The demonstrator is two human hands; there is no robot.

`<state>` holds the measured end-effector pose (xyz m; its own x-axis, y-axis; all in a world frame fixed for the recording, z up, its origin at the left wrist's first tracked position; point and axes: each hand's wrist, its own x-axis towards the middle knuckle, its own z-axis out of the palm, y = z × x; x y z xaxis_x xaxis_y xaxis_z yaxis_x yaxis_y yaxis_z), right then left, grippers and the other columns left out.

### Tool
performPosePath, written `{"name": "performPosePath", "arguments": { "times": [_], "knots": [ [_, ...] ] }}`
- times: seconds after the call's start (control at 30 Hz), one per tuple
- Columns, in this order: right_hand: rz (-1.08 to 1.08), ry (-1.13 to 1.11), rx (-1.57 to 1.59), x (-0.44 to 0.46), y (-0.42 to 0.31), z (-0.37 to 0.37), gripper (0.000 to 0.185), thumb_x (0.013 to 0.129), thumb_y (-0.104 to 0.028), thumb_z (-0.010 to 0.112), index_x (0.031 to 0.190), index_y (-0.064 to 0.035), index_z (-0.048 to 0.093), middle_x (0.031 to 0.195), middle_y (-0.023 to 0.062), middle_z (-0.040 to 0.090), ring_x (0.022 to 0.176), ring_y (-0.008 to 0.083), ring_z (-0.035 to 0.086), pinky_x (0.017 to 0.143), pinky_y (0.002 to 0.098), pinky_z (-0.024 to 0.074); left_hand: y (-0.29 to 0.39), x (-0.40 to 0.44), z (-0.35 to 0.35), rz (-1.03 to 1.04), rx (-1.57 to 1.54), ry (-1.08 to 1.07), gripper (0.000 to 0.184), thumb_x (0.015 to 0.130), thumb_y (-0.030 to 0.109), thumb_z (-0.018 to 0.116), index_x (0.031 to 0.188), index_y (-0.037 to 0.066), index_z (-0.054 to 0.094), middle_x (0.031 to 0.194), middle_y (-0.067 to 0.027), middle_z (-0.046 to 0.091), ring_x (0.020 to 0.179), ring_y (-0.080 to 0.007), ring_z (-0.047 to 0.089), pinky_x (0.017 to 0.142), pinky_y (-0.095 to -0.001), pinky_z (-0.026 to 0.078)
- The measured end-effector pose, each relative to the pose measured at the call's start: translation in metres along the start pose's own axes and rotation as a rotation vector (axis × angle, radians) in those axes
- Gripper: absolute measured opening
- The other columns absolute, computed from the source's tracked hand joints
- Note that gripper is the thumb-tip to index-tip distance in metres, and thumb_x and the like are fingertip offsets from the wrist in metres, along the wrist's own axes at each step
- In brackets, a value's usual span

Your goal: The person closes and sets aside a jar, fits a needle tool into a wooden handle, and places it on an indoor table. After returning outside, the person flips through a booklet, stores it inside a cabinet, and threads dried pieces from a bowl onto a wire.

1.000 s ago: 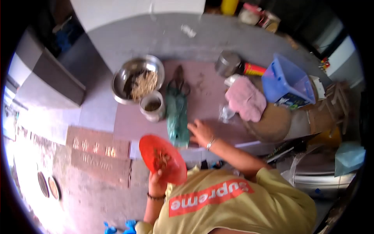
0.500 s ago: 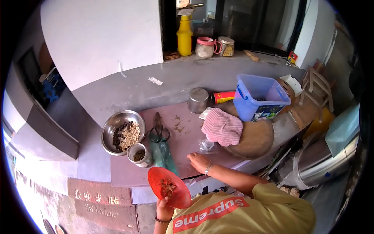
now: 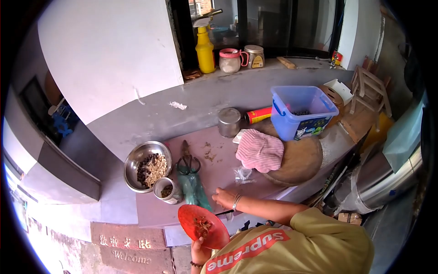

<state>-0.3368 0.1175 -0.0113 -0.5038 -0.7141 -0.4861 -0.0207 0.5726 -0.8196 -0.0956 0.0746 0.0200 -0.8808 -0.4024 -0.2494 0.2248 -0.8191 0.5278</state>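
Note:
My left hand [image 3: 197,253] grips the rim of a red plastic plate [image 3: 185,218], tilted and held just off the table's front edge. Dried brownish-green bits [image 3: 201,226] lie in the plate. My right hand [image 3: 223,199], with bracelets at the wrist, hovers over or rests on the table edge, fingers curled together; whatever they pinch is too small to see. Close to it lies a green plastic bag [image 3: 193,191] with black-handled scissors [image 3: 187,164] at its top. A metal can [image 3: 168,192] with dark green bits stands beside a steel bowl [image 3: 132,157] holding dark and pale pieces.
A pink ribbed cloth [image 3: 260,150] lies by a round wooden board [image 3: 303,162]. Behind are a blue plastic tub [image 3: 294,121], a red-yellow canister [image 3: 258,115] and a lidded metal tin [image 3: 229,122]. Crumpled clear plastic [image 3: 243,174] sits near my right forearm. Jars and a yellow spray bottle [image 3: 205,52] line the sill.
My right hand has shifted a little left, toward the green bag. My left hand still holds the red plate. The camera view has moved slightly.

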Motion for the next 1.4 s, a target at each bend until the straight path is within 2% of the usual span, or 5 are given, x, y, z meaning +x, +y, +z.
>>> {"name": "performPosePath", "arguments": {
  "times": [0.1, 0.2, 0.87, 1.1, 1.4],
  "knots": [
    [-0.640, 0.165, -0.781, -0.001, 0.012, -0.011, 0.012, 0.079, -0.017, 0.051, 0.081, -0.0052, 0.051, 0.072, 0.0144, 0.053, 0.064, 0.0285, 0.054, 0.057, 0.0372, 0.0443, 0.000, 0.000, 0.000, -0.001, -0.011, 0.001, 0.059, 0.073, 0.015, 0.055, 0.125, 0.000, 0.032, 0.122, -0.0115, 0.044, 0.113, -0.0258, 0.042, 0.096, -0.0387, 0.033],
    [-0.761, 0.362, -0.519, -0.008, 0.006, -0.027, 0.011, 0.078, -0.015, 0.050, 0.076, -0.0043, 0.052, 0.076, 0.0135, 0.057, 0.070, 0.0300, 0.056, 0.061, 0.0372, 0.0451, -0.001, 0.001, 0.008, 0.014, -0.010, -0.006, 0.056, 0.075, 0.014, 0.053, 0.125, 0.000, 0.032, 0.123, -0.0118, 0.044, 0.113, -0.0259, 0.042, 0.096, -0.0391, 0.033],
    [-0.691, 0.891, 0.036, -0.145, -0.031, -0.140, 0.008, 0.074, 0.000, 0.057, 0.081, 0.0000, 0.054, 0.073, 0.0075, 0.056, 0.064, 0.0152, 0.055, 0.058, 0.0259, 0.0437, -0.026, 0.148, 0.046, -0.100, 0.453, -0.072, 0.035, 0.088, 0.014, 0.045, 0.121, 0.005, 0.037, 0.109, -0.0074, 0.052, 0.097, -0.0198, 0.054, 0.076, -0.0313, 0.049],
    [-0.691, 0.881, 0.004, -0.136, -0.028, -0.126, 0.008, 0.076, -0.002, 0.057, 0.083, -0.0008, 0.053, 0.072, 0.0030, 0.055, 0.063, 0.0070, 0.050, 0.057, 0.0219, 0.0417, -0.013, 0.122, 0.078, 0.777, 1.504, 0.054, 0.080, 0.064, 0.016, 0.070, 0.128, -0.002, 0.025, 0.132, -0.0233, 0.024, 0.120, -0.0361, 0.031, 0.098, -0.0380, 0.030],
    [-0.815, 0.333, -0.042, -0.128, -0.044, -0.069, 0.016, 0.076, -0.007, 0.059, 0.088, -0.0020, 0.051, 0.074, 0.0116, 0.058, 0.068, 0.0228, 0.058, 0.061, 0.0313, 0.0450, -0.009, 0.087, 0.146, 0.973, 1.586, -0.474, 0.089, 0.059, 0.028, 0.076, 0.128, 0.000, 0.028, 0.130, -0.0201, 0.033, 0.122, -0.0368, 0.029, 0.099, -0.0417, 0.026]
  ]
}}
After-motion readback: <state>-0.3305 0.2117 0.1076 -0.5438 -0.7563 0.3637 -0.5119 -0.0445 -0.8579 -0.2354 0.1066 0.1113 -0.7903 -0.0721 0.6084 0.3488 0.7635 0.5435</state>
